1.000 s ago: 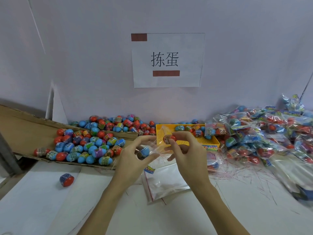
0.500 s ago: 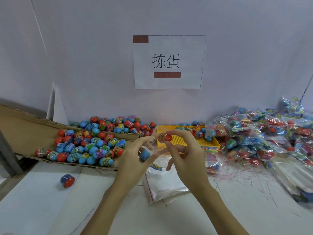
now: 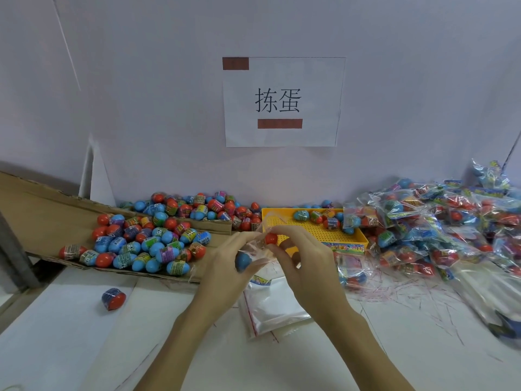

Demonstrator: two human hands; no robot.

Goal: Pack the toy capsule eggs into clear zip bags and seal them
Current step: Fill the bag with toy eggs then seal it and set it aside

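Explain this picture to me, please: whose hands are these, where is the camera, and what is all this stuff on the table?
There is no machine here. A person wears a camera on the head, so you look down at their own two hands. The left hand holds open a clear zip bag with a blue egg already inside. The right hand pinches a red egg at the bag's mouth. To the left, loose toy eggs lie on flattened cardboard. Behind the hands sits a yellow tray; to the right, a heap of filled bags. Empty bags lie on the white table under the hands.
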